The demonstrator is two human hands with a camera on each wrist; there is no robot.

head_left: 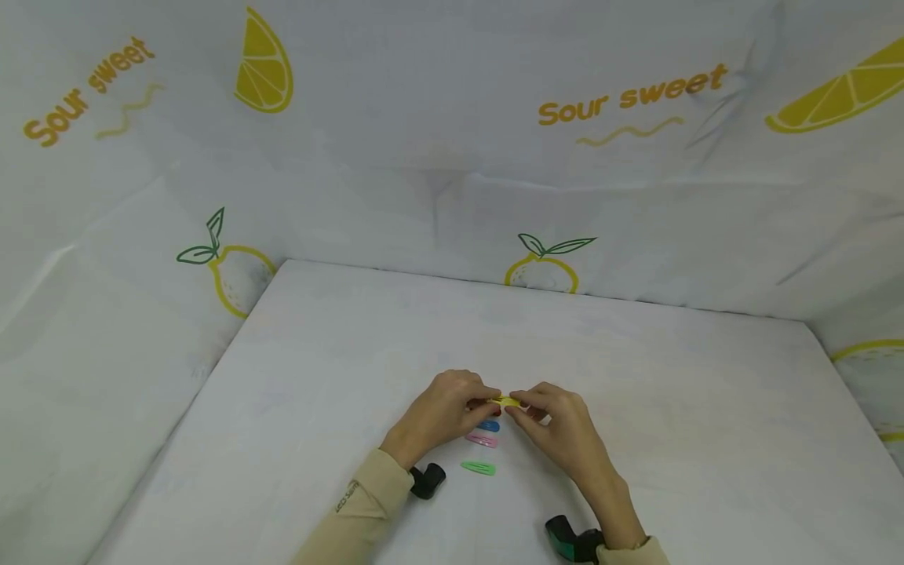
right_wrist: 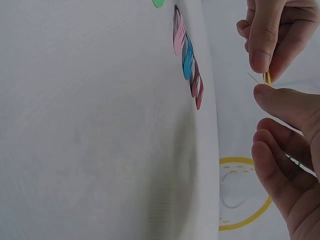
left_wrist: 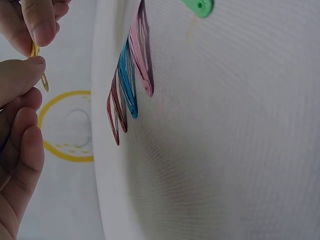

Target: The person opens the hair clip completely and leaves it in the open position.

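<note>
Above the table, my left hand [head_left: 445,408] and right hand [head_left: 563,431] pinch a yellow snap hair clip [head_left: 510,401] between them, each with thumb and fingertips. The clip's narrow tip [left_wrist: 45,83] pokes out past a thumb in the left wrist view, and a thin strip stands away from its body in the right wrist view. Below the hands, more snap clips lie in a row: a red one [right_wrist: 200,97], a dark red one [right_wrist: 193,89], a blue one [head_left: 489,426] and a pink one [head_left: 483,441]. Nearer to me lies a green clip [head_left: 479,468]. Fingers partly cover the red clips in the head view.
A white cloth covers the table [head_left: 339,345]. White sheeting [head_left: 395,212] printed with lemons and lettering rises behind it and at the sides. Black devices sit by the left wrist [head_left: 428,481] and right wrist [head_left: 561,537].
</note>
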